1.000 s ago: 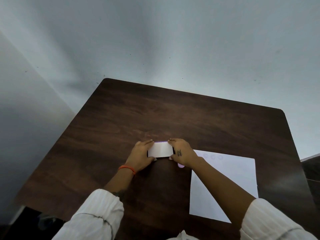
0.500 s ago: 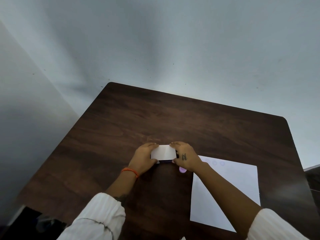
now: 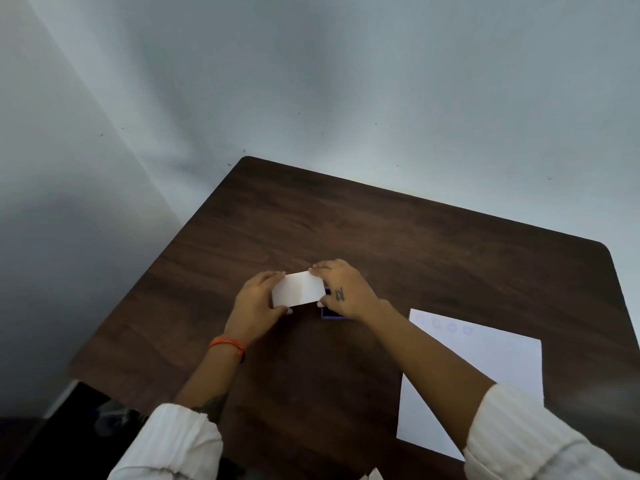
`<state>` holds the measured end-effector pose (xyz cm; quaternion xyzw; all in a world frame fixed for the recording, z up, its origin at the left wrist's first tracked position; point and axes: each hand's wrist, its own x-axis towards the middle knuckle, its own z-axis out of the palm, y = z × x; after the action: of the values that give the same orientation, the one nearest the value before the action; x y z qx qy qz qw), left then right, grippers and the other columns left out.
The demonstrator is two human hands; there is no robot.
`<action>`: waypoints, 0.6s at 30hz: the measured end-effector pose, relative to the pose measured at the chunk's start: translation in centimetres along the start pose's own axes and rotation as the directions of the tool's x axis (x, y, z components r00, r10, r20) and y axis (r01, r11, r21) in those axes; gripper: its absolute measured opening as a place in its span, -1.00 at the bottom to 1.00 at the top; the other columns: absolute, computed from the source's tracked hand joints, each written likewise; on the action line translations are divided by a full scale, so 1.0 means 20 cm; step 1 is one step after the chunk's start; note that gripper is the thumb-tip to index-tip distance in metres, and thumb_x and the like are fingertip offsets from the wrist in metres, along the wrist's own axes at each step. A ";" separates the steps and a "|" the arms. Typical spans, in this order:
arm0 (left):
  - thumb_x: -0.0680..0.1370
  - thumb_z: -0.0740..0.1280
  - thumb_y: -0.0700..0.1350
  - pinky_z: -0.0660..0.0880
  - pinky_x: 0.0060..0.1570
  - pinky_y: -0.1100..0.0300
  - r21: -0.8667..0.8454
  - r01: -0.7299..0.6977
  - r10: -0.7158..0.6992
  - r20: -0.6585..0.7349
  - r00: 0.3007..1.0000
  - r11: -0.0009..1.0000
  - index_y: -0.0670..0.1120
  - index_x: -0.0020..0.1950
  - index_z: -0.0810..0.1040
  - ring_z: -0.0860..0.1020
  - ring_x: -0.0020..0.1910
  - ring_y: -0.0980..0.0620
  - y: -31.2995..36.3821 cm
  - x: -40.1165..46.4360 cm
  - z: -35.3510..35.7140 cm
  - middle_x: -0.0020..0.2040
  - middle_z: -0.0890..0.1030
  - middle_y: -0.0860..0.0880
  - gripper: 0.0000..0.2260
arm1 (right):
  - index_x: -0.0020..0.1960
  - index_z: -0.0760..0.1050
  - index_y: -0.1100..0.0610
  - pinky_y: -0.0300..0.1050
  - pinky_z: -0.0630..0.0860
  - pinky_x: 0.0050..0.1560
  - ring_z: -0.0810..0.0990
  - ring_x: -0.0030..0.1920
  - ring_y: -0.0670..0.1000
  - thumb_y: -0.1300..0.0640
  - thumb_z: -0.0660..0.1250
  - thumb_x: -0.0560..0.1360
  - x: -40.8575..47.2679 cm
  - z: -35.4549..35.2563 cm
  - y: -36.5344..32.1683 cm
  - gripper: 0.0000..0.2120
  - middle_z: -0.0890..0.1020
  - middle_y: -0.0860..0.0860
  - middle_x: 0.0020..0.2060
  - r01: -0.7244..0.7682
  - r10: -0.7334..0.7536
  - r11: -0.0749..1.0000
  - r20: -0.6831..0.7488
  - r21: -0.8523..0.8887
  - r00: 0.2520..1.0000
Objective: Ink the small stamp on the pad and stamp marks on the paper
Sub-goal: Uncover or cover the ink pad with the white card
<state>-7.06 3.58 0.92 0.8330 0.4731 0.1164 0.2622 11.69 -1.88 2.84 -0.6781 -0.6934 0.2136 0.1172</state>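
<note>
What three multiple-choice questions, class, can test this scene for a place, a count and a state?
1. Where does the paper lie on the table?
A. by the right arm
B. by the left arm
C. at the far edge

2. How many faint round marks line the paper's top edge?
A. none
B. four
C. ten

3. What holds the white lid?
A. left hand alone
B. right hand alone
C. both hands

Key: A, the sheet lies beside the right forearm; B, four circles show; C, fingers grip both ends.

Dark wooden table (image 3: pixel 398 237), pale wall (image 3: pixel 346 81)
</note>
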 end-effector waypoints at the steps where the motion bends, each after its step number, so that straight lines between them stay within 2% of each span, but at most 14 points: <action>1: 0.34 0.50 -0.12 0.31 0.35 -0.01 0.004 0.017 -0.017 0.004 1.000 1.000 -0.08 0.36 0.35 0.34 0.34 -0.08 -0.03 -0.02 0.00 0.37 0.41 -0.09 -0.37 | 0.37 0.30 0.19 -0.03 0.26 0.34 0.32 0.34 0.13 0.19 0.45 0.33 0.02 0.03 -0.02 -0.35 0.40 0.13 0.37 0.007 -0.007 1.000 0.021 -0.005 1.000; 9: 0.31 0.52 -0.04 0.25 0.33 0.08 0.024 0.089 -0.091 0.083 0.992 0.996 -0.05 0.35 0.38 0.30 0.34 -0.06 -0.16 -0.11 0.07 0.35 0.41 -0.06 -0.36 | 0.37 0.31 0.16 -0.02 0.16 0.42 0.29 0.37 0.12 0.17 0.46 0.33 0.03 0.19 -0.05 -0.35 0.41 0.11 0.37 0.020 -0.012 0.998 0.153 -0.053 0.988; 12: 0.31 0.52 -0.02 0.24 0.33 0.09 0.032 0.092 -0.094 0.096 0.991 0.995 -0.03 0.34 0.39 0.27 0.34 -0.05 -0.18 -0.12 0.09 0.35 0.42 -0.05 -0.36 | 0.37 0.31 0.15 -0.02 0.05 0.47 0.27 0.39 0.12 0.18 0.45 0.34 0.02 0.21 -0.05 -0.36 0.40 0.12 0.37 0.019 -0.011 0.999 0.159 -0.047 0.987; 18: 0.29 0.53 0.00 0.24 0.35 0.01 0.038 0.062 -0.066 0.119 0.991 0.997 -0.01 0.35 0.38 0.26 0.34 -0.07 -0.18 -0.11 0.07 0.36 0.40 -0.04 -0.33 | 0.39 0.27 0.13 -0.02 0.02 0.48 0.25 0.41 0.11 0.18 0.41 0.38 0.00 0.21 -0.05 -0.37 0.35 0.11 0.41 0.028 -0.021 0.999 0.157 -0.043 0.987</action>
<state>-10.17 2.67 -2.04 0.8272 0.4850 0.0496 0.2794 8.89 -2.52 -0.30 -0.6532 -0.7133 0.2492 0.0498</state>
